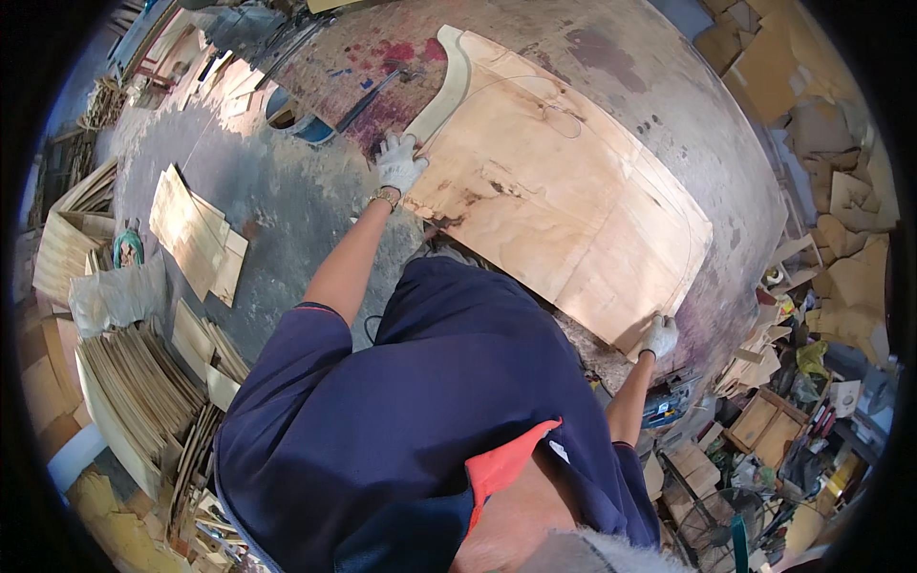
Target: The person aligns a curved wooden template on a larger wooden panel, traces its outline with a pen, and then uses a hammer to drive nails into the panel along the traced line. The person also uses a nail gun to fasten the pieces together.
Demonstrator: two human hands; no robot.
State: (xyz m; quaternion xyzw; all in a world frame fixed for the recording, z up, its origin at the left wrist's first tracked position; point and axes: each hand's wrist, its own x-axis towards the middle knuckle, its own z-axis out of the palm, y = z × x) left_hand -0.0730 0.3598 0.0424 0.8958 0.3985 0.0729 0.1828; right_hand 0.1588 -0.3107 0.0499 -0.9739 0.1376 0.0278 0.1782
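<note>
A large plywood sheet (544,181) with dark stains lies at a slant in front of me. A thin dark line curves across it and makes a small loop near its far side. Along the sheet's far left edge lies a pale, curved strip (453,84). My left hand (400,163), in a whitish work glove, rests with fingers spread at the strip's near end, beside the sheet's left edge. My right hand (659,337), also gloved, is closed at the sheet's near right corner and appears to grip its edge. Its fingertips are partly hidden.
Loose thin boards (196,234) lie on the stained floor at left, above a stack of curved panels (143,396). A blue tub (308,127) stands beyond my left hand. Cardboard scraps (845,205), a wooden box (767,428) and a fan (723,525) clutter the right.
</note>
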